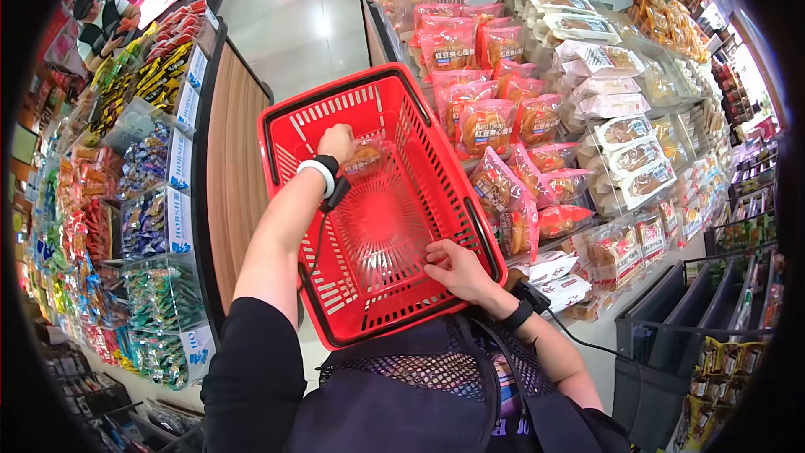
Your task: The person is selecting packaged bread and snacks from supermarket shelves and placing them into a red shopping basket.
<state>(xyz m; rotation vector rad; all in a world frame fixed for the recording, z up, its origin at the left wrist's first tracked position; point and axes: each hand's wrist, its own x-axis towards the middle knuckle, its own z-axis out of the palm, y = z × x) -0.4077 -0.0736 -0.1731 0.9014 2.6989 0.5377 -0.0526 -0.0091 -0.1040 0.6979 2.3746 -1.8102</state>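
Observation:
A red plastic shopping basket (377,214) with black handles folded along its rim lies in front of my body. My left hand (337,143) reaches into its far part, fingers closed on the edge of a clear-wrapped bread packet (364,157) inside the basket. A white band and a black device are on that wrist. Over the basket's near right part is my right hand (457,272), its fingers apart and curved, holding nothing. A black band and a device with a cable are on the right wrist.
Pink bread packets (485,124) and white-wrapped packets (635,151) fill the right shelf. Candy bins (159,235) and a wooden panel (231,151) stand left. A dark rack (671,310) is at lower right. Another person (102,25) stands at upper left.

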